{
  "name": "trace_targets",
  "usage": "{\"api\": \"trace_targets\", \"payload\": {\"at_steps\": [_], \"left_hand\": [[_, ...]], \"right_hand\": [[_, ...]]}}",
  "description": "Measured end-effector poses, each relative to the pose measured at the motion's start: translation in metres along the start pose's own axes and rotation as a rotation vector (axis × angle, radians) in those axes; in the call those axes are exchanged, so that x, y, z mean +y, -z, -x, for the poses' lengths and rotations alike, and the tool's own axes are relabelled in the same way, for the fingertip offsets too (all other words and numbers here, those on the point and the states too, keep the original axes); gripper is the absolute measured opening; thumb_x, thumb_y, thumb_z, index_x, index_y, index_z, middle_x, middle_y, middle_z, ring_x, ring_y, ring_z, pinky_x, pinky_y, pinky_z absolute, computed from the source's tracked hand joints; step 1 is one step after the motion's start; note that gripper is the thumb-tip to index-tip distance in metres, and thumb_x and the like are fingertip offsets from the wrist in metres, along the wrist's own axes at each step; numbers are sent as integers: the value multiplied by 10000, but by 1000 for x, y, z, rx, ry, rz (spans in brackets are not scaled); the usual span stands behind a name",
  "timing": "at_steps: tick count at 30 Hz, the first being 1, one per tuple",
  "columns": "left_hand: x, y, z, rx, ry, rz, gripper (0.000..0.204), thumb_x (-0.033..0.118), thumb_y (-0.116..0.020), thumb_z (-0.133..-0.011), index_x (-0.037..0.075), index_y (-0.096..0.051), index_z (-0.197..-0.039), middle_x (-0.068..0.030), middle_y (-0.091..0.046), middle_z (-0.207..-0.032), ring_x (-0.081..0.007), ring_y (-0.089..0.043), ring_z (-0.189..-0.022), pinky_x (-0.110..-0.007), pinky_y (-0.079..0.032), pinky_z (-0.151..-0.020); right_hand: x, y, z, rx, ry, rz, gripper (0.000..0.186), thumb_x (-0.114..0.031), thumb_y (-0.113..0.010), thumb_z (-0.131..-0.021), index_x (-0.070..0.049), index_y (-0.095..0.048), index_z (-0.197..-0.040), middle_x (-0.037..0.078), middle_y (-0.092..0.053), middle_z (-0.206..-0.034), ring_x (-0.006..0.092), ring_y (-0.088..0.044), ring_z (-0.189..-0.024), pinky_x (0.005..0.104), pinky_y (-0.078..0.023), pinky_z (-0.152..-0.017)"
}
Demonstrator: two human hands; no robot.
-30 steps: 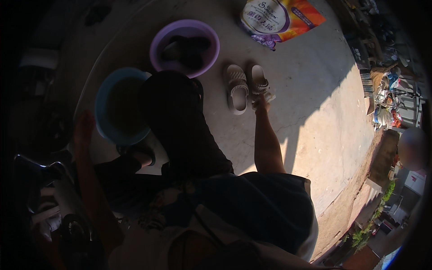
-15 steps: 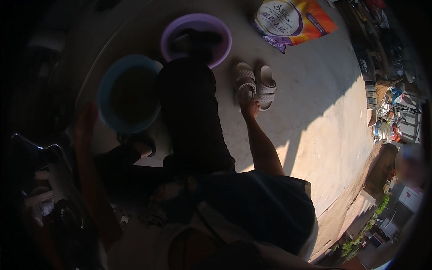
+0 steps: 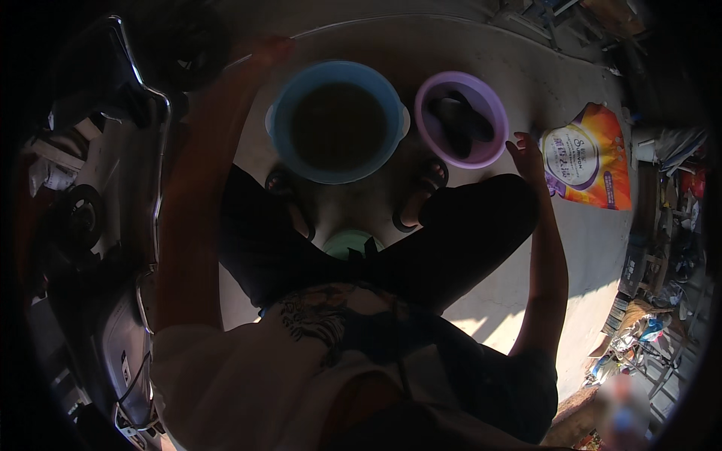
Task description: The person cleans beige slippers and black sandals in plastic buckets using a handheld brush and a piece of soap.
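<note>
A blue basin (image 3: pixel 282 146) of dark, murky water stands on the floor in front of me. Just right of it is a purple basin (image 3: pixel 500 113) holding a pair of dark shoes (image 3: pixel 462 124). My right hand (image 3: pixel 528 156) hovers beside the purple basin's right rim with its fingers apart, holding nothing that I can see. Up and left, beyond the blue basin's far left rim, my left hand (image 3: pixel 274 50) is raised; it is dark and smeared, so its fingers cannot be made out. The beige sandals from before do not show now.
An orange and purple printed bag (image 3: pixel 598 161) lies on the floor at right. A dark scooter (image 3: pixel 113 301) stands close on my left. Something green (image 3: pixel 350 243) is beneath me, between my legs. Clutter (image 3: pixel 639 338) lines the right side, with a blurred person (image 3: pixel 624 413) at lower right.
My view has swung right, so the basins appear further right and lower. My right hand has left the beige sandals and come up beside the purple basin. My left arm has stretched forward.
</note>
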State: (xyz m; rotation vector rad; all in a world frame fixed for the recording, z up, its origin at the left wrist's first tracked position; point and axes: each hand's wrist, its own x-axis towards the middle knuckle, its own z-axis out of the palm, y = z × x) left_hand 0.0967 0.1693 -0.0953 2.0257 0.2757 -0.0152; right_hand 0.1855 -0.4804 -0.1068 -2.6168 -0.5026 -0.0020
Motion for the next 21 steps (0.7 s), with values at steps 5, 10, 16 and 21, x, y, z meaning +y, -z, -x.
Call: {"api": "trace_targets", "payload": {"at_steps": [5, 10, 16, 21], "left_hand": [[-76, -153, 30, 158, 321, -770, 612, 369, -639, -749, 143, -494, -1299, -160, -337, -1443, -434, -288, -1337, -528, -343, -1035], [-121, -250, 92, -26, 211, -808, 779, 477, -679, -748, 221, -388, -1424, -146, -167, -1544, -436, -118, -1412, -617, -212, -1074], [-178, -247, 68, -28, 6, -822, 603, 346, -646, -792, 157, -476, -1338, -134, -326, -1467, -370, -310, -1341, -518, -279, -1066], [-193, -240, 2, -1183, -338, -1121, 633, 325, -668, -749, 136, -486, -1325, -121, -395, -1408, -325, -369, -1297, -476, -296, -1058]], "right_hand": [[-152, -41, -78, -591, 393, 160, 491, -296, -637, -803, -139, -524, -1254, 155, -569, -1158, 307, -568, -1097, 423, -473, -903], [-210, -215, -62, -667, 476, 226, 545, -212, -562, -821, -179, -466, -1356, 152, -431, -1331, 377, -477, -1183, 455, -442, -950], [-209, -364, -16, -292, 441, 357, 462, -201, -553, -824, -163, -527, -1283, 136, -433, -1345, 354, -461, -1194, 474, -341, -1034], [-217, -371, -46, -985, 485, 455, 396, -217, -587, -811, -151, -593, -1202, 138, -421, -1388, 331, -405, -1268, 495, -294, -1064]]}}
